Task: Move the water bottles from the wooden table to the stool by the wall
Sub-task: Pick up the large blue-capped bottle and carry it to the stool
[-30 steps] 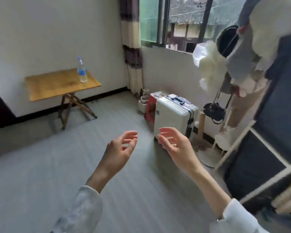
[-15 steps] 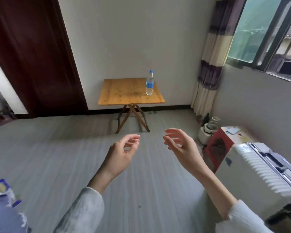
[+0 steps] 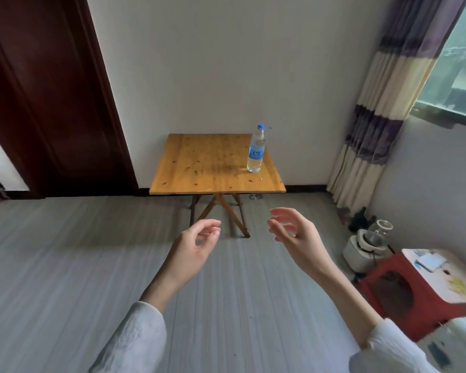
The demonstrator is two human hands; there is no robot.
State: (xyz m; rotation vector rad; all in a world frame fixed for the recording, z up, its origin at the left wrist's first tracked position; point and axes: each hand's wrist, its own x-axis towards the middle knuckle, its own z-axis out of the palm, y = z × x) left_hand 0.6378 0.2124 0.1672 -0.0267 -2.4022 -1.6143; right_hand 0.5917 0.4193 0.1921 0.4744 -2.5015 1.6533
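Head view
Water bottle: one clear water bottle (image 3: 256, 149) with a blue cap and blue label stands up straight on the wooden table (image 3: 213, 168), near the table's far right corner.
Wooden table: it sits against the white wall, on crossed wooden legs, well away from both hands.
Left hand: the left hand (image 3: 195, 249) is up in the air over the grey floor (image 3: 65, 265). Its fingers are loosely bent and hold nothing.
Right hand: the right hand (image 3: 293, 235) is up beside it, with a gap between the two. Its fingers are spread and a bit bent, and hold nothing.
Stool: a red stool (image 3: 404, 292) stands by the right wall, with papers on top.
Other things: a dark brown door (image 3: 46, 98) on the left, a striped curtain (image 3: 388, 103) on the right, and a small white pot (image 3: 361, 246) on the floor next to the stool.
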